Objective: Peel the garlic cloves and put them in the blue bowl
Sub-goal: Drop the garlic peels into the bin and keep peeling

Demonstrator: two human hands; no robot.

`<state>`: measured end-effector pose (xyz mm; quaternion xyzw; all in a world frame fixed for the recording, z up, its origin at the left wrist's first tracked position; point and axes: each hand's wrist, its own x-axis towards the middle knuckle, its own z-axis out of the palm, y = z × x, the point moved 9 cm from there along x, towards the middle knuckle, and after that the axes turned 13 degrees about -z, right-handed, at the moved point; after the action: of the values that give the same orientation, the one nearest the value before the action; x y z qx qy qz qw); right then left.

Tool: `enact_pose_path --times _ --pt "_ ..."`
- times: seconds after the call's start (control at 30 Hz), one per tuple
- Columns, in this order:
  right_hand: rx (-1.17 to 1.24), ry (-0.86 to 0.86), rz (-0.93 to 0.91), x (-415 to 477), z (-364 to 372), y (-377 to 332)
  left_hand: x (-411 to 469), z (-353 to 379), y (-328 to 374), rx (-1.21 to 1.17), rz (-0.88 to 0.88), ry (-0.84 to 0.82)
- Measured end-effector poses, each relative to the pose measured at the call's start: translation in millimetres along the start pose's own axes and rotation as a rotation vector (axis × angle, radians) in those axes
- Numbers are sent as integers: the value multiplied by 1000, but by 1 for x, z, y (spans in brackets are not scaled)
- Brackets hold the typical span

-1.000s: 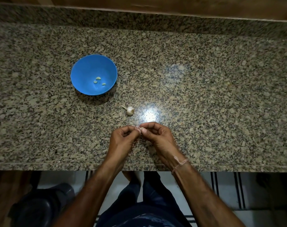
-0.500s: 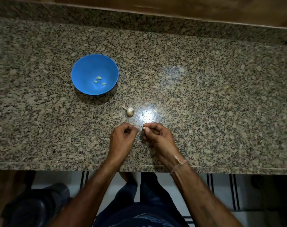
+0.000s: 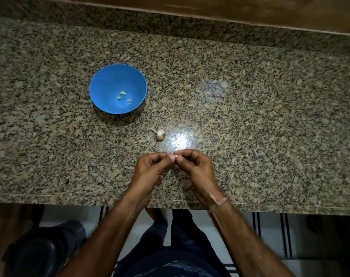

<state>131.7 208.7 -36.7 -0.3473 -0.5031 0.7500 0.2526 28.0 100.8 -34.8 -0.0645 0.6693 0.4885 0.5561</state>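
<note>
Garlic clove (image 3: 176, 156) sits pinched between my left hand (image 3: 152, 170) and right hand (image 3: 196, 170), fingertips of both curled onto it, low over the near part of the worktop (image 3: 250, 116). I see the rest of the garlic bulb (image 3: 160, 134) lying just beyond the hands, nothing between. Blue bowl (image 3: 102, 84) stands further back and left, three peeled cloves (image 3: 122, 93) inside. Thread bracelet (image 3: 218, 202) on right wrist. Dark round object (image 3: 40, 252) on floor, lower left.

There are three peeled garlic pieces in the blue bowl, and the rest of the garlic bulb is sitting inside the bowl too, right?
Not quite. The three peeled cloves are in the blue bowl, but the head view shows the garlic bulb lying outside it on the granite counter, between the bowl and the hands.
</note>
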Motion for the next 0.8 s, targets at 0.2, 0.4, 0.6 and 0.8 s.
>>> enact_pose_path --times 0.2,0.4,0.6,0.8 --pt "-164 -8 -137 0 -6 -14 0 -1 1 29 -3 9" --pt "-257 -110 -197 5 -6 -21 -6 2 12 71 42 -18" --pt "-294 -187 -202 9 -5 -28 -2 4 11 83 8 -45" --pt "-442 -181 -292 10 -5 -35 5 4 -1 22 -23 28"
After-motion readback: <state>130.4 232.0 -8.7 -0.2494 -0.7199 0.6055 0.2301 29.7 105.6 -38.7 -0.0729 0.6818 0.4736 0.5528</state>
